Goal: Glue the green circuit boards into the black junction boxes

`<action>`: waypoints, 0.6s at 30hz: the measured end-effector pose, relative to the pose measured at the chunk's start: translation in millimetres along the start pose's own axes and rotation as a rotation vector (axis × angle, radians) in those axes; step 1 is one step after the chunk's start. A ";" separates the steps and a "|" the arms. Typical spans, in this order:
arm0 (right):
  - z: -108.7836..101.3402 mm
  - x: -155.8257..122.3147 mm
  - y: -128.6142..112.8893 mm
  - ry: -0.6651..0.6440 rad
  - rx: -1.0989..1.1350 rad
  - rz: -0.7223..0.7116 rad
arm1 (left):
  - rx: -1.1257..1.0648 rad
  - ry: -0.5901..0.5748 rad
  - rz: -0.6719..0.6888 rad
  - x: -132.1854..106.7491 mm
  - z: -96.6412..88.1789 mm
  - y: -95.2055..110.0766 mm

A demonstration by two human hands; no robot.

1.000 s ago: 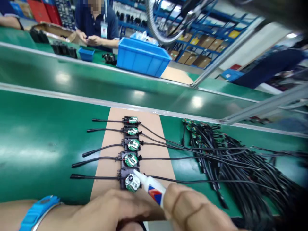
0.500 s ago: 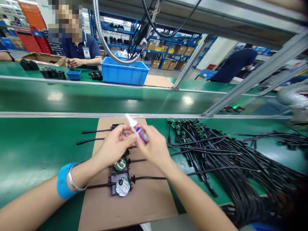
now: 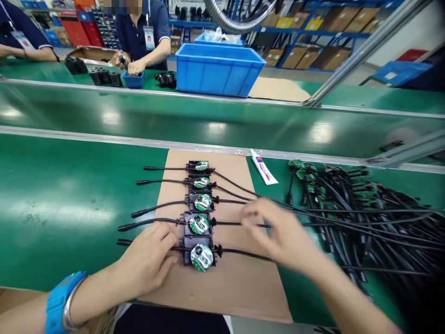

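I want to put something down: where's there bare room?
The green bench is bare left of the cable ends, and the cardboard between you and the nearest circuit board. Right is crowded: cables run past your right hand toward the cable pile.

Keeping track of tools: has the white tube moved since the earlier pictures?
Yes: the white tube went from the right hand, above the cardboard, rightward onto the green table beside that cardboard.
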State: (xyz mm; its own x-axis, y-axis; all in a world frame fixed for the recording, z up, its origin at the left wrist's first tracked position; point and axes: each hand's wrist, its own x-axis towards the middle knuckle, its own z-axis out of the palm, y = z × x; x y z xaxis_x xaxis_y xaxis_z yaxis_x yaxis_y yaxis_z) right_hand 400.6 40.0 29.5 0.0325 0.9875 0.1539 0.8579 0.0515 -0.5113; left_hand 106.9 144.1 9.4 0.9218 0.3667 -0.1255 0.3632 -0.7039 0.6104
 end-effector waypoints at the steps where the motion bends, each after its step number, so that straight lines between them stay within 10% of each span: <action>1: 9.5 -14.9 -14.2 -0.078 0.083 -0.040 | 0.008 0.010 0.009 0.4 2.3 -1.3; 8: 35.1 -63.6 -54.4 0.104 0.018 -0.229 | -0.189 0.065 -0.010 -17.5 -5.6 5.5; 18: 21.5 -43.3 -76.1 -0.292 -0.161 -0.257 | -0.062 0.055 -0.032 -3.6 -1.1 14.6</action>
State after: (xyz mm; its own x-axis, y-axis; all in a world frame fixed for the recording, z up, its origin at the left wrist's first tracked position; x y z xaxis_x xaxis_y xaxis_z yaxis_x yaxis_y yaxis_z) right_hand 322.9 -3.5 43.5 -0.3202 0.9473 0.0015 0.8890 0.3011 -0.3451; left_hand 108.6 133.2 19.7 0.9005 0.4223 -0.1035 0.3814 -0.6531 0.6542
